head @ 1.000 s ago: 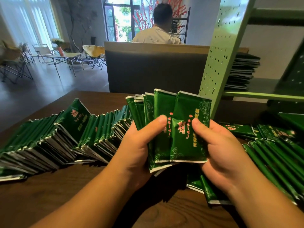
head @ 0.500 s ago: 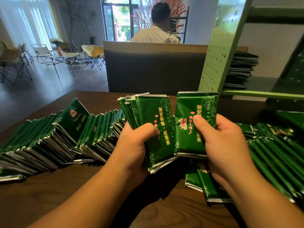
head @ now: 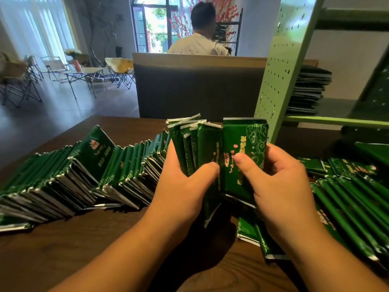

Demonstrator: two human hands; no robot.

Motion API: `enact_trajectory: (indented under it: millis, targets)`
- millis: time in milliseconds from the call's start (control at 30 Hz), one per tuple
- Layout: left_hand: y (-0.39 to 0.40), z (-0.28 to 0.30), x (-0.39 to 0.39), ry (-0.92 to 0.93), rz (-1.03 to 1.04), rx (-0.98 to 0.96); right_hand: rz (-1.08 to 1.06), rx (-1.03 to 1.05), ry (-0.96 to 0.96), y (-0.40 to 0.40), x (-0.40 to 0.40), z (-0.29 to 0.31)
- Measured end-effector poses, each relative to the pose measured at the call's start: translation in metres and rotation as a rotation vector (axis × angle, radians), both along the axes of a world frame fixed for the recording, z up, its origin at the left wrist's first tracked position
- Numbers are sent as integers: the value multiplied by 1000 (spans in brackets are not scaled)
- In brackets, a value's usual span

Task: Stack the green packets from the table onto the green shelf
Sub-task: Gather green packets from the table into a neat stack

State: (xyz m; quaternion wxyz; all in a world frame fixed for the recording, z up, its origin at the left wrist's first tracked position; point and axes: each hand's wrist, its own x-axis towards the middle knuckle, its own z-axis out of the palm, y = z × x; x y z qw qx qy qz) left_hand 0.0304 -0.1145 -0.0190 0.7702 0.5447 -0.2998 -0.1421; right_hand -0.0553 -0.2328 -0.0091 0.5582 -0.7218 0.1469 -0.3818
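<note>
We cannot see our fingers behind the bunch of green packets (head: 210,152); only thumbs show. Our left hand (head: 185,186) grips the fanned bunch upright above the counter (head: 105,249), our right hand (head: 280,186) pinching the front packet, thumb on its face. The green shelf (head: 290,66), cut off at right, holds a blurred stack (head: 309,89).

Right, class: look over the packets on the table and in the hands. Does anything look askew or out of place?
Yes. One packet in the left row stands taller than its neighbours. The bundle in the left hand is fanned, tops uneven. A few packets lie loose under the right hand.
</note>
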Motion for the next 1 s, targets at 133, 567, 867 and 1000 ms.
enact_trajectory:
  millis: [133, 567, 867, 1000]
  targets:
    - [-1, -1, 0, 63, -36, -22, 166, 99, -34, 1, -2, 2]
    - [2, 0, 4, 281, -77, -107, -172, -340, 224, -15, 0, -2]
    - [4, 4, 3, 394, -44, -97, -255, -846, 933, -15, -1, 3]
    - [4, 3, 5, 409, -51, -91, -229, -911, 1088, -18, 0, 4]
